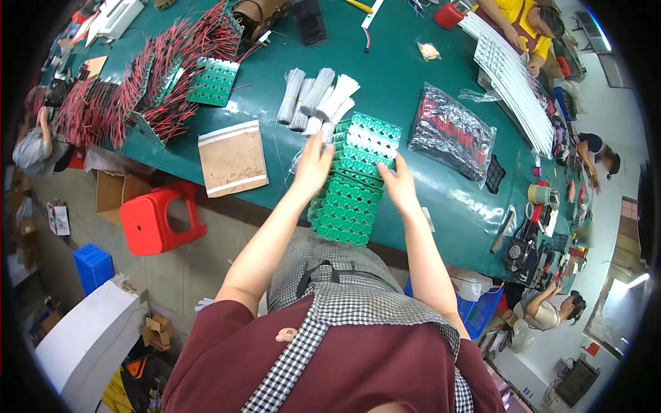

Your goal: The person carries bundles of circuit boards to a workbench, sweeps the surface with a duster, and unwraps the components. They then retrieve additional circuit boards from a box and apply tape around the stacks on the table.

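A stack of green circuit boards (354, 206), with rows of small holes and pads, stands tilted at the front edge of the table, above my lap. My left hand (315, 164) grips the stack's left side, its fingers partly hidden by the edges. My right hand (399, 182) holds the right side, with the thumb on the face of the upper board and the other fingers out of sight behind. Just beyond my left hand lie several tied bundles of thin white wires (320, 89).
Boards with dense red and black wires (148, 82) pile up at the left. A brown cardboard piece (234, 158) lies nearer. On the right is a plastic bag of red and black parts (453, 131). A red stool (162, 217) stands below the edge; a co-worker (516, 24) sits across.
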The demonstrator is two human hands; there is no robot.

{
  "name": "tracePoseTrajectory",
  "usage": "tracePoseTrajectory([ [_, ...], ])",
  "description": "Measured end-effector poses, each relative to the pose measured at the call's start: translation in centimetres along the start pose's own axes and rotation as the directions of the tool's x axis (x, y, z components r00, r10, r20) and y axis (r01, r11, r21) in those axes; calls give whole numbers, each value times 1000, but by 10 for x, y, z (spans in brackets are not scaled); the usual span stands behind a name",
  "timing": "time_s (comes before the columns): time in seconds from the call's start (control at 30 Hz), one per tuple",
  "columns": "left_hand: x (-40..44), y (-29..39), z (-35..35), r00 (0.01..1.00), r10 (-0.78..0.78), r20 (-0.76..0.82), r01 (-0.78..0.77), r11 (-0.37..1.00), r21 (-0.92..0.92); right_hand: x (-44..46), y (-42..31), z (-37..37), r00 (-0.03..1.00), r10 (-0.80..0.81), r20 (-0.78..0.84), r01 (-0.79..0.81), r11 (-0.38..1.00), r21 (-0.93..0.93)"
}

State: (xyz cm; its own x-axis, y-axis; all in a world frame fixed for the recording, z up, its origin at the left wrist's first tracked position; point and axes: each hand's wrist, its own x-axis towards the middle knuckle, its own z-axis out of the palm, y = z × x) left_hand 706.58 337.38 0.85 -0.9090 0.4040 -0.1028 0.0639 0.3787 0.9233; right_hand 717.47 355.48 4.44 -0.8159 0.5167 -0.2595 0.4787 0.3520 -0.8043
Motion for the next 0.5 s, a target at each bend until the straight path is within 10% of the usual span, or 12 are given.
tracePoseTrajectory([
  [0.1,-18,31,8,974,-33,226,44,998,-46,-14,-14,5,999,-37,38,37,999,-10],
  [0.5,-28,16,-18,983,-54,175,89,975,-202,-62,44,-50,943,333,13,-320,893,316],
])
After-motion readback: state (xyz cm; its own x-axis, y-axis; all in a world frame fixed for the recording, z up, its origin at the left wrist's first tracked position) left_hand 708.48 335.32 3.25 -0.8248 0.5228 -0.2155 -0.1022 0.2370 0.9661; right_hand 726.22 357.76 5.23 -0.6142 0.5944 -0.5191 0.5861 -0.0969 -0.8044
